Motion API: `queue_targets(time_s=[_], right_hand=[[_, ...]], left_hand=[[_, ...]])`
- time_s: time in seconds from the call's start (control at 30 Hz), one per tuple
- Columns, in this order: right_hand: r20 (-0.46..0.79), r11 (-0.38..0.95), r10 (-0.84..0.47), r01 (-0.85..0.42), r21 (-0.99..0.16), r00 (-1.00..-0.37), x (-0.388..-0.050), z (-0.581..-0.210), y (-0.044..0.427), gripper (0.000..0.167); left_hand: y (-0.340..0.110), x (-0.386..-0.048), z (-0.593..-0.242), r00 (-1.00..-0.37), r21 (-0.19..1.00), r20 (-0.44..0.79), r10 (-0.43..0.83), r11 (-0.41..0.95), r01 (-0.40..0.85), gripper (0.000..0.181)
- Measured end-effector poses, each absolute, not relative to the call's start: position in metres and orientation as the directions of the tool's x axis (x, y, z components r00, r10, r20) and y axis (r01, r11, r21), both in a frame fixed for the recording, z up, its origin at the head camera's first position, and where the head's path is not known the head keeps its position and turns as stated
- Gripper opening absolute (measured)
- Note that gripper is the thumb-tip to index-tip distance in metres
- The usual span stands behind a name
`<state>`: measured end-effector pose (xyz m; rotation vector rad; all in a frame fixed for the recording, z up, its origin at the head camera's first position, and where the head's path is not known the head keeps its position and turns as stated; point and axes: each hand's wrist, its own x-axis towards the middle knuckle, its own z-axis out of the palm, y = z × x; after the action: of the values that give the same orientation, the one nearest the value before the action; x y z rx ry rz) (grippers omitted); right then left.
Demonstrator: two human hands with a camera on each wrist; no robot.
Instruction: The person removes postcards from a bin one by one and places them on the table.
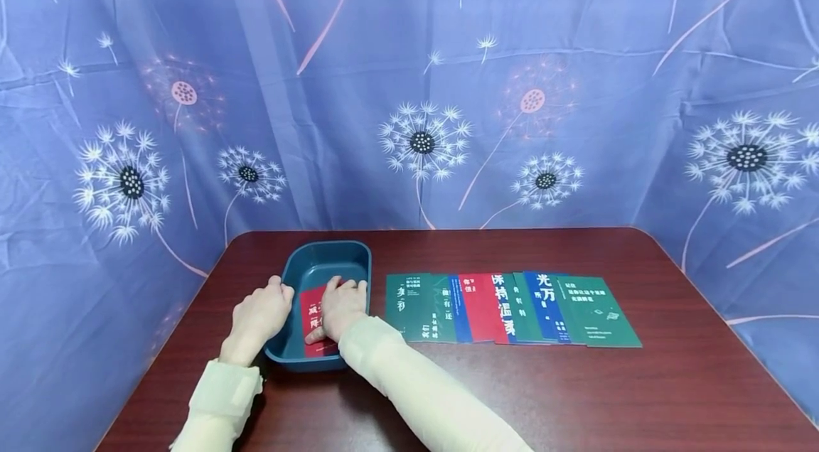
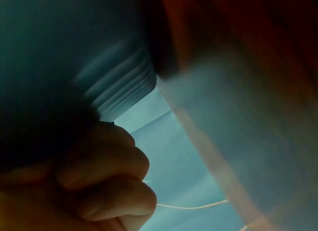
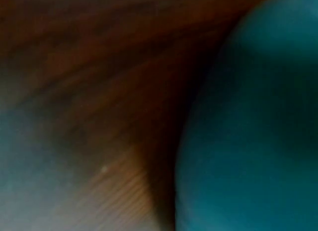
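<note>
A dark teal bin (image 1: 301, 361) stands at the left of the table. My left hand (image 1: 259, 313) grips its left rim; in the left wrist view the fingers (image 2: 119, 191) are curled beside the ribbed bin wall (image 2: 124, 82). Inside the bin is a red card (image 1: 312, 304) with white writing. My right hand (image 1: 343, 306) reaches in over the right rim and touches this card, with the thumb lying across its face. Whether it pinches the card or only rests on it does not show. The right wrist view holds just the bin's outer side (image 3: 248, 141) and the table.
Right of the bin, several overlapping cards lie in a row: green (image 1: 408, 306), red (image 1: 480, 306), blue (image 1: 544, 303) and a green one (image 1: 598, 310) at the right end. The brown tabletop (image 1: 576, 395) reaches back to a blue dandelion-print curtain (image 1: 333, 118).
</note>
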<state>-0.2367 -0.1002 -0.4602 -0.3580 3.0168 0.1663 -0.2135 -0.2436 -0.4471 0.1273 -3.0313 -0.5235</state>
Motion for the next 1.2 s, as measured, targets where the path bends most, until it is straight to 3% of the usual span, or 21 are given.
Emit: queue_targets(time_s=[0.33,0.57,0.73,1.03,1.2], right_hand=[[-0.158,0.976,-0.219,-0.216,-0.038,-0.963,-0.233,-0.451,-0.099,0.125],[-0.163,0.983,-0.174,-0.181,0.026,-0.971,-0.232,-0.443,-0.104,0.128],[-0.255,0.988,-0.153,-0.15,-0.03,-0.955,-0.235,-0.438,-0.105,0.125],[-0.367,0.972,-0.126,-0.041,-0.231,-0.922,-0.248,-0.429,-0.104,0.092],[-0.384,0.984,-0.081,-0.011,-0.18,-0.92,-0.248,-0.425,-0.107,0.093]], left_hand=[[-0.245,-0.214,-0.448,-0.995,0.338,0.049,-0.09,0.939,-0.068,0.036],[-0.244,-0.213,-0.446,-0.994,0.346,0.059,-0.092,0.936,-0.066,0.035],[-0.244,-0.212,-0.448,-0.993,0.349,0.06,-0.098,0.934,-0.071,0.035],[-0.243,-0.213,-0.447,-0.992,0.358,0.079,-0.097,0.932,-0.063,0.032],[-0.244,-0.213,-0.445,-0.993,0.353,0.068,-0.098,0.933,-0.068,0.033]])
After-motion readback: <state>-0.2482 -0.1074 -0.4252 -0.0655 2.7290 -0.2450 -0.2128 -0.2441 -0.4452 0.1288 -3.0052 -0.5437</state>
